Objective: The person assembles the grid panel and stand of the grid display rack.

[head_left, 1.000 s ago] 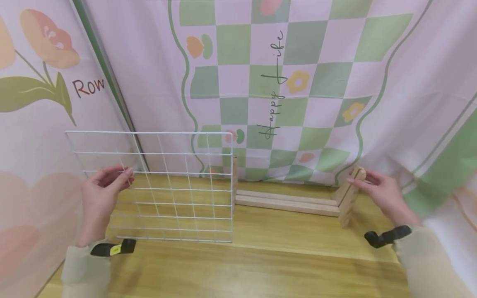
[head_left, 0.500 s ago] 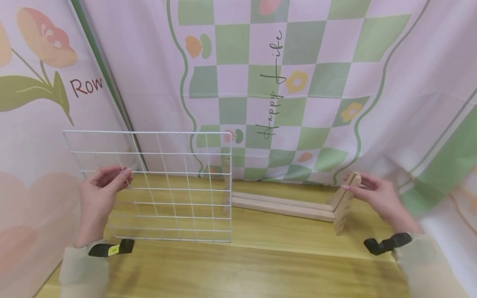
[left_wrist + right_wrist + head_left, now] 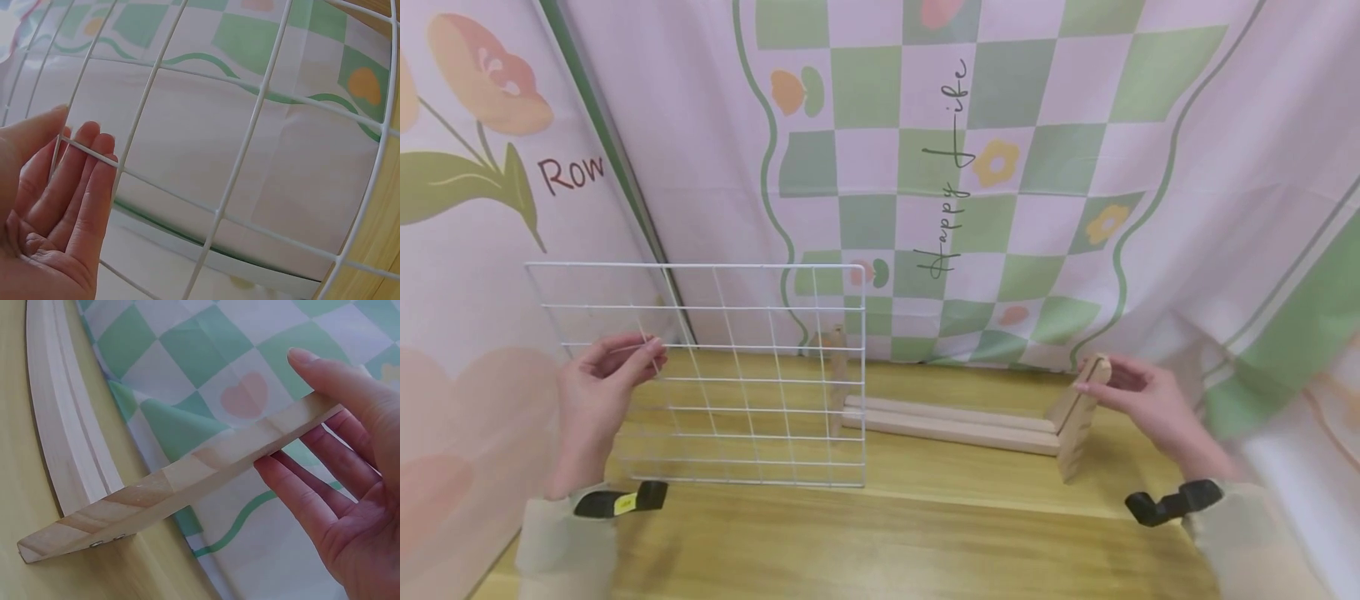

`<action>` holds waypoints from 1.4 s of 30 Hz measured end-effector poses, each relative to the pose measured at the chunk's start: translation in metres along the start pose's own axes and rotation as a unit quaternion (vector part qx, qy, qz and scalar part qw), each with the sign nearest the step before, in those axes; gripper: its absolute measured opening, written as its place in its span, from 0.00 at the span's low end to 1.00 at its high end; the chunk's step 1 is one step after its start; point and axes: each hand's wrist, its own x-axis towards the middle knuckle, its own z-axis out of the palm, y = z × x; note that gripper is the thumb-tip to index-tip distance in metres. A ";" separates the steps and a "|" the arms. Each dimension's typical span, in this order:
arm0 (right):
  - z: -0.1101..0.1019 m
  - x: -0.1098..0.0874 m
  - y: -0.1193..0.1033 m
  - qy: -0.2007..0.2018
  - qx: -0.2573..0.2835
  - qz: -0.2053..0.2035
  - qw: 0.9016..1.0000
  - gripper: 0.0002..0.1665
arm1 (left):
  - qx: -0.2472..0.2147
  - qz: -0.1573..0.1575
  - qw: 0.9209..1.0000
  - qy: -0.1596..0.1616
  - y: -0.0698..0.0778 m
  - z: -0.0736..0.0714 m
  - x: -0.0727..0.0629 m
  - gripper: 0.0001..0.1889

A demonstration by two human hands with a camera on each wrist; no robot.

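My left hand (image 3: 602, 392) pinches a wire of a white wire grid panel (image 3: 752, 380), which stands upright over the table's left half. In the left wrist view the thumb and fingers (image 3: 87, 181) meet around one grid wire. At the right, my right hand (image 3: 1138, 400) grips the top of the right end piece of a pale wooden stand (image 3: 955, 425). Two long rails join its end pieces. The stand's left end piece (image 3: 838, 375) shows behind the grid. Screw heads (image 3: 97, 544) dot the low outer face of the right end piece in the right wrist view.
Both stand on a wooden table (image 3: 880, 542). A green-and-white checked curtain (image 3: 865, 92) with printed flowers hangs right behind, touching the table's back edge. Another flower-printed cloth (image 3: 475, 275) closes off the left side, and more cloth (image 3: 1300, 292) hangs at the right.
My right hand has drawn the wooden stand to the left and a little nearer, so its left end now lies behind the grid. The grid and left hand have hardly moved.
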 end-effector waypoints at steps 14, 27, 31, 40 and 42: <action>0.013 -0.007 -0.012 -0.008 -0.020 -0.002 1.000 0.43 | -0.005 0.019 0.999 -0.033 -0.004 -0.007 0.001 0.08; 0.025 -0.008 -0.016 -0.017 0.020 -0.032 0.999 0.39 | 0.005 0.036 0.997 -0.071 -0.008 -0.014 0.002 0.09; 0.030 -0.008 -0.017 -0.016 0.040 -0.046 0.998 0.34 | 0.013 0.034 0.995 -0.090 -0.008 -0.020 0.001 0.09; 0.037 -0.010 -0.024 -0.014 0.038 -0.041 0.998 0.36 | 0.007 0.038 0.994 -0.106 -0.008 -0.022 0.003 0.10; 0.039 -0.010 -0.025 -0.017 0.038 -0.040 0.998 0.38 | 0.008 0.037 0.994 -0.105 -0.008 -0.021 0.003 0.10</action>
